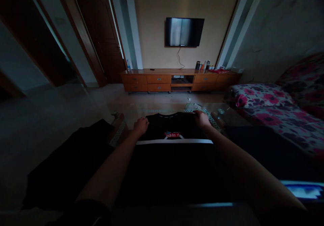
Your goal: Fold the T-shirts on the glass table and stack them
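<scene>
A black T-shirt (177, 168) lies spread on a glass table, its neckline toward the far side. Across its chest run a white stripe and a small red print with white letters. My left hand (142, 125) has its fingers closed on the left shoulder edge of the shirt. At the opposite shoulder, my right hand (201, 118) pinches the fabric too. Both forearms reach forward over the shirt. Dim light hides most folds in the dark cloth.
Dark cloth (68, 162) hangs over the table's left side, and more dark fabric (268, 148) lies at the right. A floral sofa (268, 97) stands to the right. Beyond the glass table (152, 108) are a wooden TV cabinet (159, 79) and a wall-mounted television (184, 32).
</scene>
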Motion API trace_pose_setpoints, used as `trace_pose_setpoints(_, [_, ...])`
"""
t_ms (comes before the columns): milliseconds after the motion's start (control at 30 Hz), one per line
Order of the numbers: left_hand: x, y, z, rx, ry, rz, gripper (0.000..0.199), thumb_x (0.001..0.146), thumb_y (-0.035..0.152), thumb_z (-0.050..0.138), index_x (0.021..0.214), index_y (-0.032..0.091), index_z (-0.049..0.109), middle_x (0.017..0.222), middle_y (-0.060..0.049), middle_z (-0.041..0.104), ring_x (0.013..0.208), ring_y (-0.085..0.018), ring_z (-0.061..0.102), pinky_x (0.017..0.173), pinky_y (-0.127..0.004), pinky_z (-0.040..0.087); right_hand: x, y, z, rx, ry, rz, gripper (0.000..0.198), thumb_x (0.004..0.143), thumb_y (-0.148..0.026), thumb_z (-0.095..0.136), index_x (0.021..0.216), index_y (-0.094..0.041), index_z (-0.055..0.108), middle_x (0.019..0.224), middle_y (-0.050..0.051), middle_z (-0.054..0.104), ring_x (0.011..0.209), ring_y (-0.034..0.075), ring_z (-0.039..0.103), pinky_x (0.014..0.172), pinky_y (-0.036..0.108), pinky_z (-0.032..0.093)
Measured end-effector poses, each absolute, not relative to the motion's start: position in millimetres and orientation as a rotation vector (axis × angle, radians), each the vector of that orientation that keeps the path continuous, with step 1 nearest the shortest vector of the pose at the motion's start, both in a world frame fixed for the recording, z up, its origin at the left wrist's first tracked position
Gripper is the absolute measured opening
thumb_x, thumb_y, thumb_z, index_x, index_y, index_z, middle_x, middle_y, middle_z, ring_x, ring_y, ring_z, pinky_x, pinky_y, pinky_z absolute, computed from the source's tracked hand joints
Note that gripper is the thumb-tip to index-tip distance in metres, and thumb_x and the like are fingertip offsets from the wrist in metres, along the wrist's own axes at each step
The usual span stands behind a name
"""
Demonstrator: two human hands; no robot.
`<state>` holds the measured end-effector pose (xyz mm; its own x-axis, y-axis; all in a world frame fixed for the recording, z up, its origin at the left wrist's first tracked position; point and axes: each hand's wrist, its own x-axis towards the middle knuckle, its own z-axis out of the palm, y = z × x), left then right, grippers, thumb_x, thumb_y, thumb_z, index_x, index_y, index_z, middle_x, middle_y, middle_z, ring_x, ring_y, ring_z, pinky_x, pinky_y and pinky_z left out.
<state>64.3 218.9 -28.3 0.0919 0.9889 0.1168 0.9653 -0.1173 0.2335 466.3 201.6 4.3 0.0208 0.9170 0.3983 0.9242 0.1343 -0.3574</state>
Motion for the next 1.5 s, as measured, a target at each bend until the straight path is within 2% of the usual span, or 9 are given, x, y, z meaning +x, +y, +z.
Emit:
trace_pose_setpoints(200, [68.8,248.5,-39.9,2.165,2.128,0.491,0.040,0.099,0.027,0.050,0.139,0.024,0.054,0.141,-0.014,0.057,0.135,-0.031,0.048,0.108,-0.044,0.041,465.8,225.9,-33.7,-1.864,-1.796,0.047,0.048,0.082,-0.006,0.054,0.129,-0.010,0.064,0.120,0.018,0.071,0.114,0.029,0.065,0.106,0.040,0.046])
trace_pose_setpoints(367, [73.5,263.4,-40.1,2.089,2.089,0.544,0.055,0.094,0.019,0.055,0.148,0.027,0.046,0.141,-0.013,0.059,0.134,-0.031,0.051,0.107,-0.047,0.043,467.6,232.0,-50.6,-1.871,-1.731,0.082,0.049,0.081,-0.004,0.053,0.130,-0.006,0.063,0.124,0.020,0.069,0.118,0.030,0.063,0.109,0.043,0.045])
trace_pose_setpoints(500, [75.9,262.8,-30.9,2.123,2.034,0.606,0.046,0.093,0.015,0.054,0.137,0.024,0.059,0.137,-0.011,0.061,0.131,-0.027,0.054,0.108,-0.040,0.044,470.0,228.7,-44.9,-1.848,-1.667,0.104,0.045,0.083,-0.007,0.053,0.126,-0.009,0.066,0.123,0.018,0.070,0.117,0.028,0.065,0.108,0.042,0.047])
trace_pose_setpoints(633, [74.9,248.8,-6.0,2.150,2.019,0.686,0.032,0.092,0.018,0.055,0.120,0.022,0.070,0.126,-0.010,0.066,0.122,-0.027,0.059,0.105,-0.040,0.047,468.0,215.6,-18.4,-1.768,-1.649,0.121,0.040,0.087,-0.012,0.053,0.124,-0.013,0.069,0.121,0.013,0.073,0.112,0.025,0.068,0.106,0.037,0.049])
trace_pose_setpoints(867, [54.4,183.8,54.4,2.237,1.725,1.029,0.025,0.090,0.019,0.058,0.110,0.019,0.073,0.109,-0.007,0.070,0.102,-0.020,0.065,0.097,-0.034,0.051,472.1,148.0,45.3,-1.456,-1.655,0.212,0.034,0.088,-0.020,0.054,0.118,-0.017,0.071,0.116,0.010,0.075,0.094,0.022,0.073,0.091,0.036,0.057])
trace_pose_setpoints(1033, [26.0,114.1,77.1,2.315,1.582,1.064,0.021,0.089,0.022,0.060,0.105,0.020,0.073,0.105,-0.005,0.069,0.101,-0.020,0.065,0.097,-0.034,0.051,491.6,76.4,73.4,-1.344,-1.737,0.170,0.030,0.088,-0.024,0.056,0.113,-0.018,0.071,0.113,0.009,0.075,0.093,0.022,0.072,0.089,0.036,0.057])
trace_pose_setpoints(1200, [1.7,39.4,67.0,2.414,1.528,0.891,0.026,0.090,0.016,0.052,0.107,0.023,0.070,0.112,-0.005,0.066,0.110,-0.022,0.062,0.101,-0.038,0.049,510.4,9.2,57.9,-1.310,-1.823,0.184,0.028,0.086,-0.022,0.054,0.110,-0.020,0.069,0.115,0.009,0.072,0.108,0.024,0.068,0.098,0.038,0.053])
trace_pose_setpoints(1333, [-0.4,-10.7,41.7,2.567,1.395,0.682,0.034,0.088,0.006,0.044,0.109,0.024,0.064,0.117,-0.007,0.061,0.117,-0.022,0.056,0.105,-0.038,0.045,515.2,-29.9,22.6,-1.305,-1.926,0.276,0.029,0.081,-0.017,0.051,0.104,-0.022,0.069,0.110,0.009,0.071,0.106,0.024,0.068,0.098,0.039,0.053])
trace_pose_setpoints(1500, [8.3,-40.2,22.0,2.629,1.483,0.429,0.035,0.085,0.001,0.042,0.104,0.025,0.059,0.112,-0.007,0.057,0.112,-0.023,0.053,0.101,-0.037,0.046,507.8,-54.6,-5.6,-1.371,-1.967,0.305,0.025,0.080,-0.018,0.048,0.095,-0.023,0.067,0.103,0.009,0.070,0.100,0.025,0.067,0.095,0.041,0.052])
